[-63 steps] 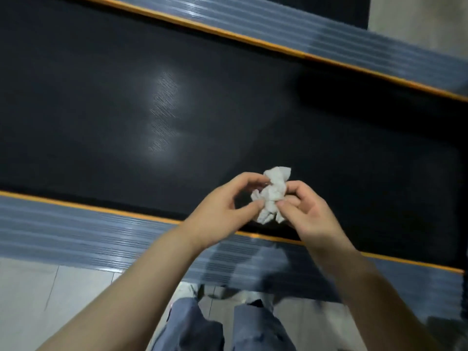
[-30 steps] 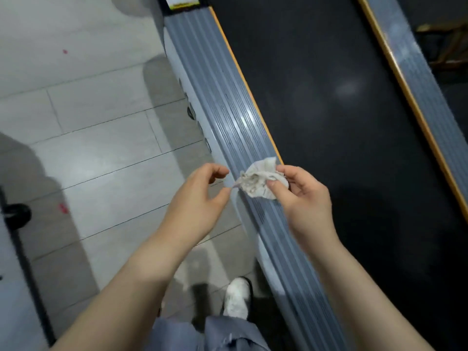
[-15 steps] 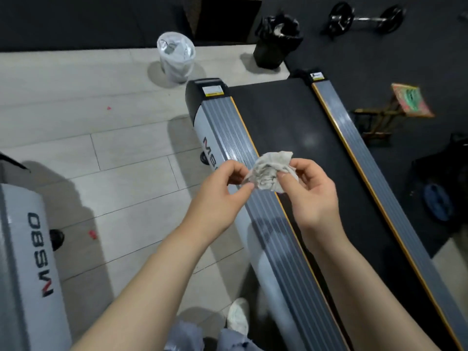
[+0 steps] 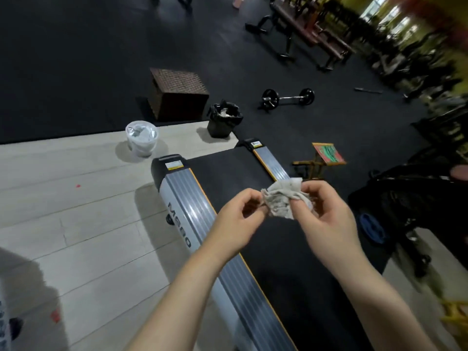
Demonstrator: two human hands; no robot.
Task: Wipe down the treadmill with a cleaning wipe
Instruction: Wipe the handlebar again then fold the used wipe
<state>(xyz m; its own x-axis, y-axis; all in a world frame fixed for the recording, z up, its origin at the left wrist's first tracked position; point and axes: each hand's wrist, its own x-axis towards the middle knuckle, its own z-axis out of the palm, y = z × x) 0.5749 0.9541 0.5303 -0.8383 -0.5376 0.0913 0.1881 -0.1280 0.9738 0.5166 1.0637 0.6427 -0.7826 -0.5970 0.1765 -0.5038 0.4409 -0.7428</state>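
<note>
A crumpled, greyed cleaning wipe [image 4: 283,198] is held in the air between both hands, above the treadmill's black belt [image 4: 228,178]. My left hand [image 4: 235,224] pinches the wipe's left edge with thumb and fingertips. My right hand [image 4: 329,219] grips its right side, fingers curled round it. The treadmill runs from the lower right up to the middle, with a ribbed grey side rail [image 4: 192,219] edged in orange on its left and a second rail [image 4: 271,160] on the far side.
A white-lined bin [image 4: 141,138] and a black-lined bin [image 4: 224,120] stand past the treadmill's end. Behind them are a wicker box [image 4: 177,93] and a small barbell [image 4: 287,97] on dark matting. A small wooden stand [image 4: 326,155] and dark equipment sit at the right.
The view has swung from looking straight down at the belt up to the treadmill's end and the gym floor. Both hands kept the wipe between them and shifted right, over the belt.
</note>
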